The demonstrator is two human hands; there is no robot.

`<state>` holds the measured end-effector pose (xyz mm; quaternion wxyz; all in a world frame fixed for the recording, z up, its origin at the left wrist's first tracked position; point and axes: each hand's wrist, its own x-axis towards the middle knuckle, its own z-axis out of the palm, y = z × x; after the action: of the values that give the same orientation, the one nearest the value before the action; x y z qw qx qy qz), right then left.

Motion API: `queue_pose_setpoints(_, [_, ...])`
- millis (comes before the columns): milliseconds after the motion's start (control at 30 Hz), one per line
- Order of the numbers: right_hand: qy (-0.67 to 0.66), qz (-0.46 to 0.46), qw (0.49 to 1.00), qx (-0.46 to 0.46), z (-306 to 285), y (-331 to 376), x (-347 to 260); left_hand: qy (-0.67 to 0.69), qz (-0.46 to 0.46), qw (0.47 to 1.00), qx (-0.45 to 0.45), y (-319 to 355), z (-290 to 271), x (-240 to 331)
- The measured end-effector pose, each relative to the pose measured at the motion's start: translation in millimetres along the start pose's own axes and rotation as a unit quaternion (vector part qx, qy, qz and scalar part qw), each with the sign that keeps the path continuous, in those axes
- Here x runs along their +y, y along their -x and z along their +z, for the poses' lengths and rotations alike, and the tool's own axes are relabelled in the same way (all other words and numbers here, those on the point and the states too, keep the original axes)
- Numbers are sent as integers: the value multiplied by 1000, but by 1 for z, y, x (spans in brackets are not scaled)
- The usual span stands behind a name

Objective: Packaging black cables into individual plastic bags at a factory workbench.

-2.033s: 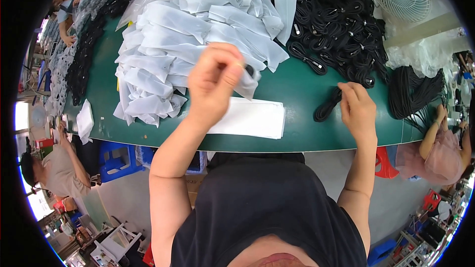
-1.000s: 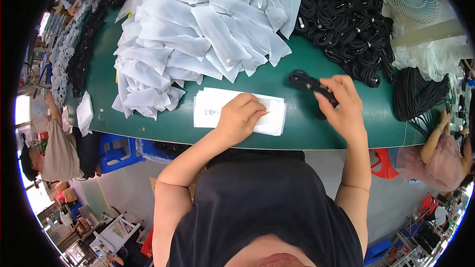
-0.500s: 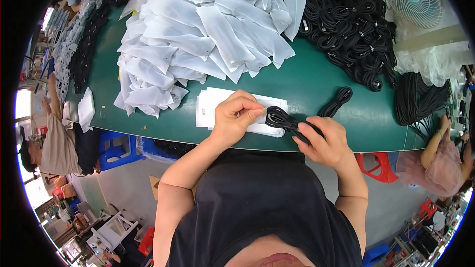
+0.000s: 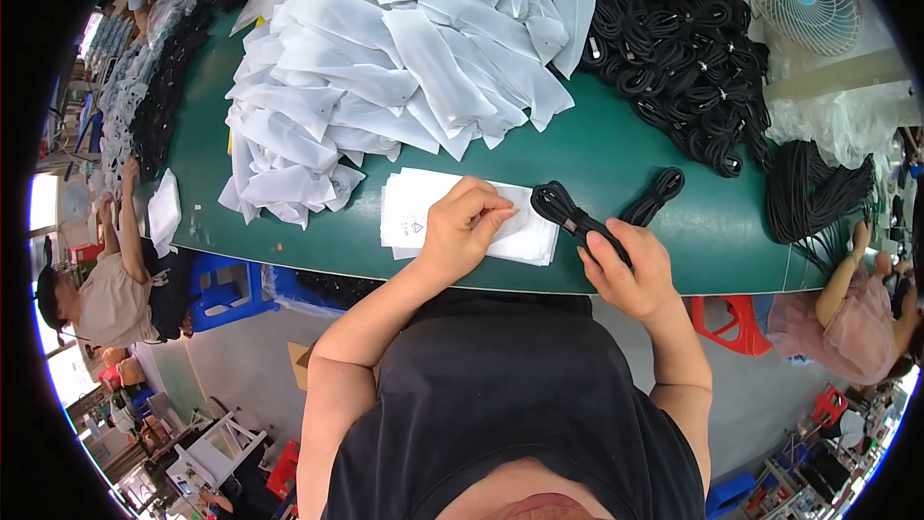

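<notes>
Here, from the head camera, the left hand pinches the top white pouch of a small stack at the near edge of the green table, while the right hand, fingers curled shut, holds a coiled black cable just beside the pouch's mouth. It looks like the bagging step; next the mouth must be held apart and the coil slid in. Whether the pouch is already open is hidden under the fingers.
</notes>
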<state>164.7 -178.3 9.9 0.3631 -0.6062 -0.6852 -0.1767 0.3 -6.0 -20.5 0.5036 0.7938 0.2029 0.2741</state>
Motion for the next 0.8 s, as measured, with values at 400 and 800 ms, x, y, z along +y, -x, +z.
queue_pose_setpoints(400, [-73,31,996,-40,5,-5,-3,-1,34,999,21,2,-1,3])
queue_pose_setpoints(800, [-147,81,983,-69,-5,-47,-9,-9,91,995,41,-4,-15,26])
